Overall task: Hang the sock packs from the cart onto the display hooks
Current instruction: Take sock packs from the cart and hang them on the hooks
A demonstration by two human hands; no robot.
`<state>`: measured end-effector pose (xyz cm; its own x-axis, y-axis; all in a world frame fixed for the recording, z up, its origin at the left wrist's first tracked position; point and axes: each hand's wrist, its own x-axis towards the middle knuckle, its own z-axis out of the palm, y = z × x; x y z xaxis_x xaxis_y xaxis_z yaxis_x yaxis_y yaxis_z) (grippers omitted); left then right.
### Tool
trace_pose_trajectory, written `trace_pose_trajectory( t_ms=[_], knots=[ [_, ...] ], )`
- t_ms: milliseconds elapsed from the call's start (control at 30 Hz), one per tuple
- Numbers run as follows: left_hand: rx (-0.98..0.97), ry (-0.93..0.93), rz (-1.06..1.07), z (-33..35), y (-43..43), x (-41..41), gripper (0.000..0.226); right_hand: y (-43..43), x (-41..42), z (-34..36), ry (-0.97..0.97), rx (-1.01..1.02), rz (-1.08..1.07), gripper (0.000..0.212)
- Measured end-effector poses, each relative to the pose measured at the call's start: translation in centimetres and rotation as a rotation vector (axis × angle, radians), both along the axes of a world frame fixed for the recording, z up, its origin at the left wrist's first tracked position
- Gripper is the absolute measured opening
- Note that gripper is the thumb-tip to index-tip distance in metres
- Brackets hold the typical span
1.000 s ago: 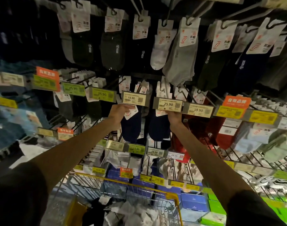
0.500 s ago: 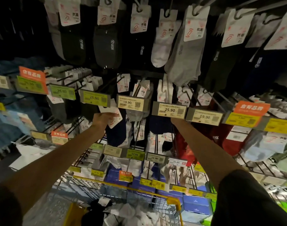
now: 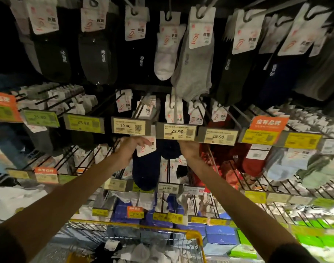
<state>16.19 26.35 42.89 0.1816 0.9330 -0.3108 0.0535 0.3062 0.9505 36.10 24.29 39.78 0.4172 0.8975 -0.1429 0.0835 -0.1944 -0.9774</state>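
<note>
Left hand [image 3: 128, 149] pinching card header of navy sock pack [image 3: 146, 168], raised under 19.90 price tag [image 3: 131, 126], probably to thread onto its hook; right hand [image 3: 188, 149] beneath 25.90 tag [image 3: 177, 131], grip hidden, cannot tell; more packs in cart [image 3: 192, 235] below.

Grey plastic price-tag holders [image 3: 176, 131] with yellow labels reading 19.90 and 25.90 line the rail. An orange promotional sign [image 3: 268, 122] stands right of them. Blue boxes [image 3: 220, 236] and green boxes [image 3: 312, 239] are stacked below.
</note>
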Motion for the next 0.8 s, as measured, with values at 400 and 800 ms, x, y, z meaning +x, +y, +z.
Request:
trace_pose_trajectory(
  t_ms=[400,800],
  knots=[
    [0.288,0.139,-0.598,-0.8,-4.7,2.9,0.025,-9.5,-0.7,0.3,0.055,0.295,0.240,0.027],
    [0.357,-0.124,-0.332,0.6,-6.9,2.1,0.033,-8.7,-1.4,4.5,0.035,0.388,0.175,0.024]
  ],
)
